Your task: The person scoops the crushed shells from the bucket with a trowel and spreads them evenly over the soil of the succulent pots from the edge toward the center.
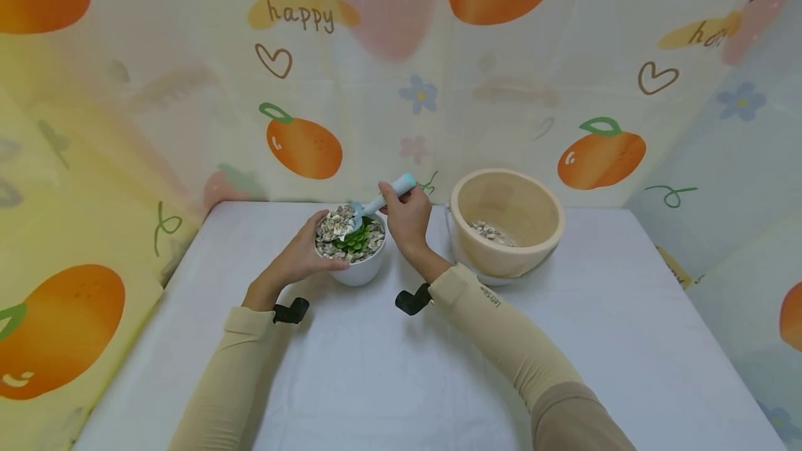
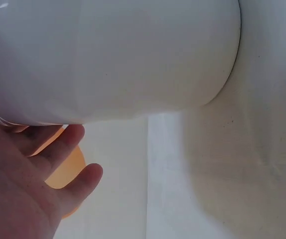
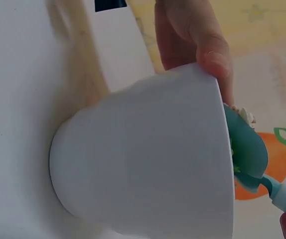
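Note:
A white flower pot point(image 1: 357, 273) stands on the table, holding pale gravel point(image 1: 374, 234) and a green succulent point(image 1: 354, 239). My left hand point(image 1: 305, 249) grips the pot at its left side, thumb along the near rim. In the right wrist view its thumb lies on the rim. My right hand point(image 1: 409, 220) holds a small trowel point(image 3: 247, 149) by its light-blue handle point(image 1: 396, 190). The trowel's blue-green blade is over the pot's top, beside the succulent, with pebbles on it. In the left wrist view, the white pot point(image 2: 118, 55) fills the top.
To the right stands a large beige bucket point(image 1: 460, 207) with some gravel point(image 1: 491, 233) at its bottom. The white-covered table point(image 1: 351, 381) meets a fruit-printed cloth point(image 1: 370, 124) at the back and sides.

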Motion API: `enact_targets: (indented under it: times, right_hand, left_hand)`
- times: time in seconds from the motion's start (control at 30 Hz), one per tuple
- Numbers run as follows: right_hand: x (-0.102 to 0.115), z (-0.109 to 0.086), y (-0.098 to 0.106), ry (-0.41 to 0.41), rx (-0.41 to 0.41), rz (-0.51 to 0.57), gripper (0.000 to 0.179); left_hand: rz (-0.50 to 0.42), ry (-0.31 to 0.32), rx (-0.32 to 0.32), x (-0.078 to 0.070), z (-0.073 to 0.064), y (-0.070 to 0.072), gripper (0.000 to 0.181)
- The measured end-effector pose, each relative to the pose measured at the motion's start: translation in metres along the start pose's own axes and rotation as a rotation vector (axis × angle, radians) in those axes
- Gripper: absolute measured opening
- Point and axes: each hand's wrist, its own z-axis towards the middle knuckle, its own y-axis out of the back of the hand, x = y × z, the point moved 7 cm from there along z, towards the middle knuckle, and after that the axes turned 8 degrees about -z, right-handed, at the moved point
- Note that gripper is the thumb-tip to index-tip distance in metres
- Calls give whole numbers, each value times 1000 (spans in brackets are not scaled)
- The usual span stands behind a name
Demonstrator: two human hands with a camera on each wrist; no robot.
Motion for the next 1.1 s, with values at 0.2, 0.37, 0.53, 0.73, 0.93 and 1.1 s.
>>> enact_targets:
  times: [0.2,0.37,0.53,0.73,0.93,1.1]
  right_hand:
    - [0,-1,3,4,-7,-19,24]
    - [2,-1,4,12,-18,-32,23]
    - [5,-2,2,24,0,-40,23]
    - [10,-2,0,40,9,-52,24]
    - [8,-2,0,38,15,-41,26]
    - [7,-2,-1,38,27,-38,27]
  left_hand:
    - [-19,-7,-26,-3,-3,-5,112]
    - [1,0,-49,-5,-7,-7,115]
    - [59,27,-44,-5,-9,-5,120]
    - [89,12,8,-9,-3,3,119]
    - [62,18,49,-6,0,1,120]
    - [30,-8,22,-7,-3,-2,116]
